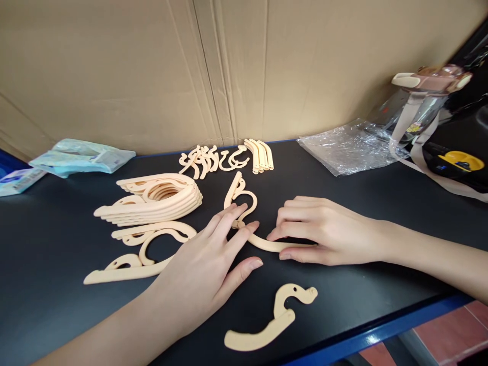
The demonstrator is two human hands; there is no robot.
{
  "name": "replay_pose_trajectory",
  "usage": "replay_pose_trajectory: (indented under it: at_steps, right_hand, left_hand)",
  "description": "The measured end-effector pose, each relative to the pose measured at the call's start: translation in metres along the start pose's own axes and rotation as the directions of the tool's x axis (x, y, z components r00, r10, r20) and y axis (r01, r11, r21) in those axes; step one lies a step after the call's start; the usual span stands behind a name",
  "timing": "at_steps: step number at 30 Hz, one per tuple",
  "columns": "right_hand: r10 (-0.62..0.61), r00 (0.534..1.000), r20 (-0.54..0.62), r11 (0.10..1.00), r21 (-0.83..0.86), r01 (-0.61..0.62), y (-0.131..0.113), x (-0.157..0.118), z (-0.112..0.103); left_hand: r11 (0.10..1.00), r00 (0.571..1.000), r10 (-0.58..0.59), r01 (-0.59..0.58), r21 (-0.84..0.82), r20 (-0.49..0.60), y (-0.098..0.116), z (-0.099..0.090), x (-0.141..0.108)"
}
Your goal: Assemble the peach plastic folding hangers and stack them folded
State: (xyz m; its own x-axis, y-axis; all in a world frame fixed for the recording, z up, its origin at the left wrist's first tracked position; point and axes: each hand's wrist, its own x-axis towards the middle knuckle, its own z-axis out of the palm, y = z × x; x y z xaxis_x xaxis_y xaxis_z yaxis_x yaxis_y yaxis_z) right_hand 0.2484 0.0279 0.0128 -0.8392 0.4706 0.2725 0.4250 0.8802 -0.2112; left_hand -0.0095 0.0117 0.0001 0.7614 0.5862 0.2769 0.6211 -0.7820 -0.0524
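Observation:
A cream plastic folding hanger (269,245) lies on the dark tabletop between my hands, one arm pointing away and the other to the right. My left hand (213,259) rests over its middle joint, fingers stretched out and thumb apart. Thumb and fingers of my right hand (320,231) pinch the right arm of this hanger. Nearer to me lies a separate joined hook-and-arm piece (263,335). To the left, another folding hanger (125,274) is partly covered by my left hand, just in front of a neat stack of hangers (152,208).
Loose hook pieces (204,160) and several straight arm pieces (263,155) lie at the back near the cardboard wall (133,76). Blue-white packets (84,157) sit back left. A clear plastic bag (343,147) and a strapped bottle (430,101) stand back right. The blue table edge (373,335) runs along the front right.

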Motion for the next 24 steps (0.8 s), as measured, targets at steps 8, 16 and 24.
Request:
replay_pose_trajectory:
  at_steps: [8,16,24]
  right_hand:
    - [-0.158,0.987,-0.039,0.987,0.03,0.159,-0.024,-0.002,0.002]
    - [-0.116,0.992,0.056,0.993,0.036,0.115,-0.023,-0.004,-0.005]
    - [-0.128,0.981,0.148,0.991,0.065,0.119,-0.019,-0.004,-0.016]
  left_hand:
    - [0.998,0.998,-0.055,0.055,-0.001,-0.036,0.001,0.001,0.002]
    - [0.981,0.989,-0.012,0.04,0.189,-0.145,0.003,0.0,0.002]
    - [0.97,0.969,0.241,-0.242,-0.004,-0.057,0.008,-0.004,0.003]
